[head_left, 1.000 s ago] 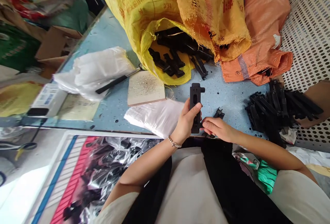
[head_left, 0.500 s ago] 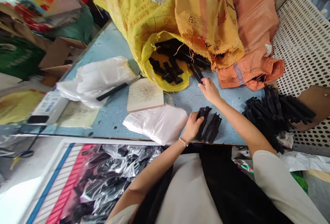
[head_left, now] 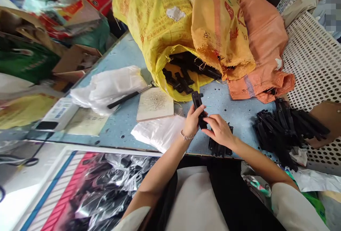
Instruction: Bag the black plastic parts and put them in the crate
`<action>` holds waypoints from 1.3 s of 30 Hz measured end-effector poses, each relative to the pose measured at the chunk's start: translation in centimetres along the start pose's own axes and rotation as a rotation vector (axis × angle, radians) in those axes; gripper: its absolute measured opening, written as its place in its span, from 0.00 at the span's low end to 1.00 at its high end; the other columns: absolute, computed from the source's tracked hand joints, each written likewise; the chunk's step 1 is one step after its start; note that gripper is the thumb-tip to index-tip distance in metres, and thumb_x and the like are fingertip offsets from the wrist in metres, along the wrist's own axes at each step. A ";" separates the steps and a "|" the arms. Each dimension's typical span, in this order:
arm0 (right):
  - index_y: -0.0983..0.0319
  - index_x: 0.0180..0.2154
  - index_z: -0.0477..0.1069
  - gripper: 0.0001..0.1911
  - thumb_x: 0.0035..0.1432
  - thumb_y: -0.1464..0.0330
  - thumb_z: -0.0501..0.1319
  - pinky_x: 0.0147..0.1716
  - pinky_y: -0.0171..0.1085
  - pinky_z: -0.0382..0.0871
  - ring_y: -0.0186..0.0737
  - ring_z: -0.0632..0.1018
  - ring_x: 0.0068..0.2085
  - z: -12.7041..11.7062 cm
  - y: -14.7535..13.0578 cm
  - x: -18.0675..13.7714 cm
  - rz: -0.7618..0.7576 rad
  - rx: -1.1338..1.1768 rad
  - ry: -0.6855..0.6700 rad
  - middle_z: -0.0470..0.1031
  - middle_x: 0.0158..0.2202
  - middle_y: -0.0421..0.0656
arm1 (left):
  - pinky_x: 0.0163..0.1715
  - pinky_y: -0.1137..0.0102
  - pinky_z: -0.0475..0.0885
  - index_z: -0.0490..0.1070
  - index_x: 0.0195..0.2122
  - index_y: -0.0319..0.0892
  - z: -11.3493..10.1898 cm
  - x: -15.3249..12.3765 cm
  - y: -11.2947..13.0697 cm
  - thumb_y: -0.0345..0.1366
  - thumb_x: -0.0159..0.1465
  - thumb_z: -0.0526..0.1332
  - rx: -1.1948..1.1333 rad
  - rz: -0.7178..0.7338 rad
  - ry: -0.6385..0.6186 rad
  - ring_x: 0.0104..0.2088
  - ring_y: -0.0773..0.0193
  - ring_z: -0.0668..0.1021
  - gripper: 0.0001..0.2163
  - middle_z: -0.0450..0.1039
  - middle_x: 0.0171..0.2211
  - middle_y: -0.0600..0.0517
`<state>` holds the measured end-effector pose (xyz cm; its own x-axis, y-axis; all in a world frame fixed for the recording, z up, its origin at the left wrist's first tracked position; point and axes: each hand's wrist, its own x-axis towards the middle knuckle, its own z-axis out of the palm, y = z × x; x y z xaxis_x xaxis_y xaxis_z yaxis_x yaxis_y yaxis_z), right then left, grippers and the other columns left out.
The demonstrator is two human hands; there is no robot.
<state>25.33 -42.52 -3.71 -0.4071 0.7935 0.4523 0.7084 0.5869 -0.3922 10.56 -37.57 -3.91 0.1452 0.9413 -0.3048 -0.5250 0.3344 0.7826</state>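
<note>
Head cam: my left hand (head_left: pixel 192 120) has its fingers wrapped round a black part (head_left: pixel 198 101), top end poking past my thumb. My right hand (head_left: pixel 220 130) is by its lower end, can't tell if it's pinching. More black pieces (head_left: pixel 220 149) lie just below that hand.

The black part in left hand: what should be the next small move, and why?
Probably lay the black part onto the small pile of black parts, because the left hand holds it and that pile lies near the right hand.
</note>
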 end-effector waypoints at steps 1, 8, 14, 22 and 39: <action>0.59 0.57 0.63 0.18 0.69 0.63 0.57 0.46 0.46 0.74 0.49 0.75 0.47 -1.0 -0.4 -0.3 -0.001 0.014 0.021 0.71 0.48 0.51 | 0.25 0.74 0.69 0.69 0.41 0.41 0.3 -0.9 0.4 0.47 0.54 0.71 0.024 -0.016 -0.052 0.26 0.70 0.74 0.20 0.74 0.34 0.53; 0.61 0.46 0.68 0.12 0.73 0.62 0.50 0.38 0.44 0.68 0.47 0.72 0.39 -5.6 2.3 2.3 -0.109 -0.279 0.005 0.73 0.38 0.48 | 0.19 0.74 0.64 0.72 0.33 0.38 0.6 -6.6 1.3 0.51 0.54 0.68 0.147 -0.254 -0.310 0.18 0.69 0.71 0.19 0.72 0.20 0.54; 0.59 0.33 0.70 0.20 0.72 0.54 0.50 0.34 0.43 0.60 0.45 0.69 0.35 -5.9 3.4 3.0 -0.262 -0.366 -0.188 0.72 0.31 0.45 | 0.18 0.73 0.66 0.73 0.29 0.36 0.3 -7.3 1.3 0.56 0.56 0.66 0.123 -0.445 -0.364 0.18 0.66 0.72 0.23 0.72 0.19 0.50; 0.60 0.34 0.69 0.20 0.73 0.56 0.50 0.33 0.39 0.60 0.40 0.71 0.33 -4.2 -1.6 0.2 -0.077 -0.057 -0.324 0.74 0.31 0.43 | 0.21 0.76 0.66 0.76 0.43 0.37 -0.3 -5.5 0.9 0.53 0.52 0.71 0.068 -0.226 -0.055 0.24 0.69 0.73 0.25 0.74 0.26 0.52; 0.61 0.38 0.68 0.16 0.71 0.56 0.54 0.37 0.39 0.66 0.42 0.74 0.37 -4.3 -4.9 -4.6 0.112 0.232 -0.462 0.73 0.34 0.45 | 0.19 0.74 0.61 0.73 0.33 0.39 -0.5 -6.8 0.0 0.55 0.57 0.66 0.207 -0.347 -0.238 0.21 0.71 0.66 0.21 0.66 0.22 0.55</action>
<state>26.20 -49.74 -0.36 -0.5849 0.8109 0.0181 0.6370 0.4731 -0.6085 9.19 -43.97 -2.11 0.4834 0.7486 -0.4538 -0.2368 0.6108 0.7555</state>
